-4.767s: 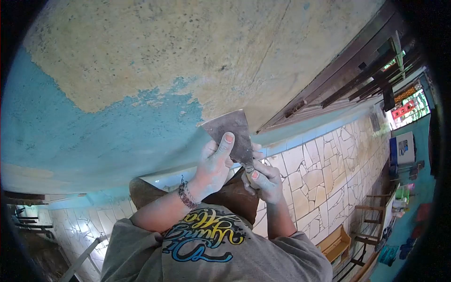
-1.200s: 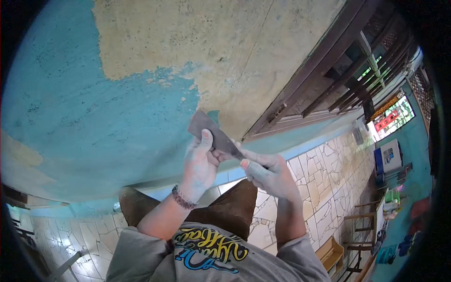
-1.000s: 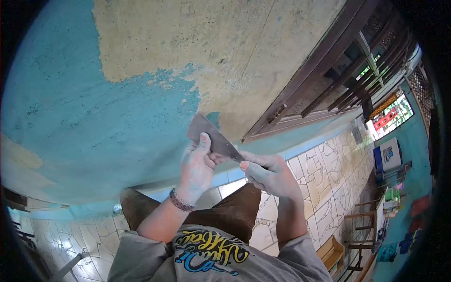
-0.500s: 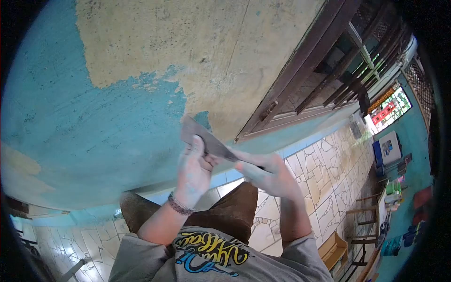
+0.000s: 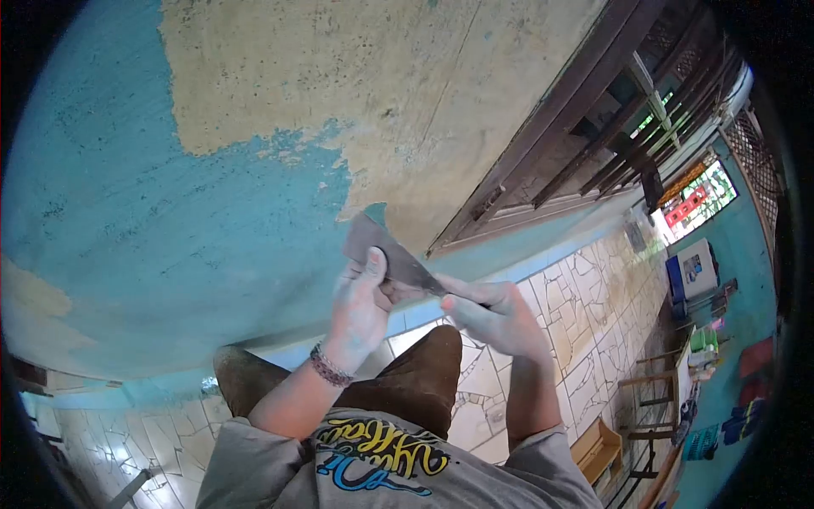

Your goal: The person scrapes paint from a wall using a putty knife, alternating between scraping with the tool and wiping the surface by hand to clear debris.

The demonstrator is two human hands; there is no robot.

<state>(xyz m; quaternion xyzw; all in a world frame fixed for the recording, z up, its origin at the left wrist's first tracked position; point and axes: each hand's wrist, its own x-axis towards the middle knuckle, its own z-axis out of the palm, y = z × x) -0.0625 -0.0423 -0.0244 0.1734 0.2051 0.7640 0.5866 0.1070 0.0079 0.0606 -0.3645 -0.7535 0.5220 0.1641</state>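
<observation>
A grey, flat-bladed scraper (image 5: 398,263) is held slantwise between my hands, in front of the wall. My left hand (image 5: 360,305), whitish with dust and with a beaded bracelet at the wrist, pinches the wide blade, thumb on top and fingers beneath. My right hand (image 5: 496,318) is closed around the narrow handle end, most of which its fingers hide. Behind the blade is the wall (image 5: 254,204), part blue paint and part bare cream patch with a ragged paint edge. A small blue remnant shows just above the blade.
A brown wooden window frame (image 5: 543,127) with slats slants across the upper right. Below lies a floor of irregular pale tiles (image 5: 577,314). To the right are a wooden chair (image 5: 657,382), a small wooden box (image 5: 598,450) and a white-and-blue cooler (image 5: 695,271).
Both hands and the scraper sit slightly further right and lower in view. The wall and window have also shifted a little, as my head moved. The grip is the same.
</observation>
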